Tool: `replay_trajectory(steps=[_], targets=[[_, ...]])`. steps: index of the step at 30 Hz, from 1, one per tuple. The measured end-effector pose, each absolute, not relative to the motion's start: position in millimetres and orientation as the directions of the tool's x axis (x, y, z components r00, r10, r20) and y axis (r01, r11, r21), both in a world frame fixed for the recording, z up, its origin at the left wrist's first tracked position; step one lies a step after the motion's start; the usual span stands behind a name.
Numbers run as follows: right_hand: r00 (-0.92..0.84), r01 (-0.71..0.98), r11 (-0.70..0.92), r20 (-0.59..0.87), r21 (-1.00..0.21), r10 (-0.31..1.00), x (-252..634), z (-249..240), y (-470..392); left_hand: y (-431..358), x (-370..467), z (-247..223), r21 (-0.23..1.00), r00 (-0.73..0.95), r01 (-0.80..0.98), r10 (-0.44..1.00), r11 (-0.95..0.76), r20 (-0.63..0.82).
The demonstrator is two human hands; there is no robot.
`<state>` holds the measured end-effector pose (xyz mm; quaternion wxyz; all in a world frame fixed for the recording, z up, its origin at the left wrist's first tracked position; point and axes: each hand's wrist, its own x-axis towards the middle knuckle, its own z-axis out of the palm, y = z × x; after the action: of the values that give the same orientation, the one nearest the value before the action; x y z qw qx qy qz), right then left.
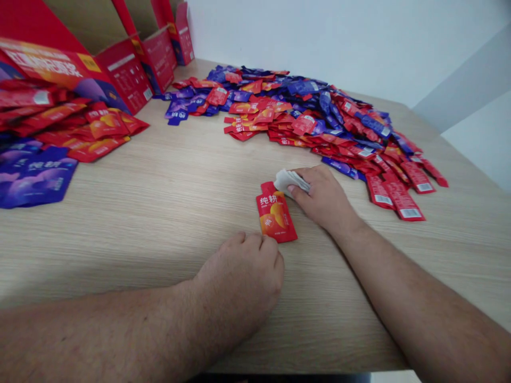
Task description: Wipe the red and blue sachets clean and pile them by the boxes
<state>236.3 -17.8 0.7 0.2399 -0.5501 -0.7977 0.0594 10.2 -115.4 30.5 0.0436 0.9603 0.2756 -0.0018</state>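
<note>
A small red pouch (276, 217) with orange fruit printed on it lies flat on the table, its narrow top pointing away from me. My left hand (245, 274) is closed at the pouch's lower left corner, knuckles up, and appears to grip that edge; the fingertips are hidden under the hand. Pinched between the thumb and fingers of my right hand (321, 199) is a folded white wipe (289, 180). The wipe touches or nearly touches the upper right of the pouch, by its neck.
A long heap of red and purple pouches (303, 114) spreads across the back and right of the table (159, 223). At the left, red pouches (91, 127) lie beside purple pouches (38, 173). Open red cartons (128, 74) stand behind them, near a white wall (319, 37).
</note>
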Motion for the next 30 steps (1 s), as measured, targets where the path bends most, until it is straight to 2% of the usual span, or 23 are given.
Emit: replay_trajectory(steps=[4,7,10,13,17,20,23,27,30], targets=[[-0.131,0.862,0.258,0.3,-0.436,0.945,244,3,-16,-108,9,30,0.128,0.826,0.557,0.563,-0.821,0.017],[-0.037,0.841,0.141,0.204,-0.523,0.978,241,10,-25,-98,9,32,0.157,0.776,0.616,0.629,-0.772,0.052],[0.043,0.772,0.031,0.102,-0.635,0.994,236,14,-33,-90,9,34,0.146,0.712,0.691,0.701,-0.708,0.026],[0.068,0.598,-0.056,-0.019,-0.8,0.998,233,11,-37,-87,9,34,0.146,0.684,0.72,0.729,-0.678,0.013],[0.045,0.213,-0.184,-0.179,-0.96,0.983,230,6,-39,-85,8,35,0.159,0.684,0.719,0.729,-0.677,0.007],[-0.018,-0.063,-0.279,-0.279,-0.958,0.96,228,9,-41,-84,7,35,0.169,0.679,0.722,0.734,-0.67,0.008],[-0.083,-0.23,-0.275,-0.263,-0.934,0.961,226,14,-44,-82,6,31,0.226,0.671,0.716,0.74,-0.66,0.035],[-0.145,-0.313,-0.239,-0.203,-0.919,0.968,220,16,-51,-77,6,25,0.337,0.697,0.651,0.712,-0.68,0.091],[-0.165,-0.303,-0.25,-0.207,-0.92,0.964,216,14,-54,-77,5,30,0.295,0.716,0.654,0.696,-0.696,0.056]])
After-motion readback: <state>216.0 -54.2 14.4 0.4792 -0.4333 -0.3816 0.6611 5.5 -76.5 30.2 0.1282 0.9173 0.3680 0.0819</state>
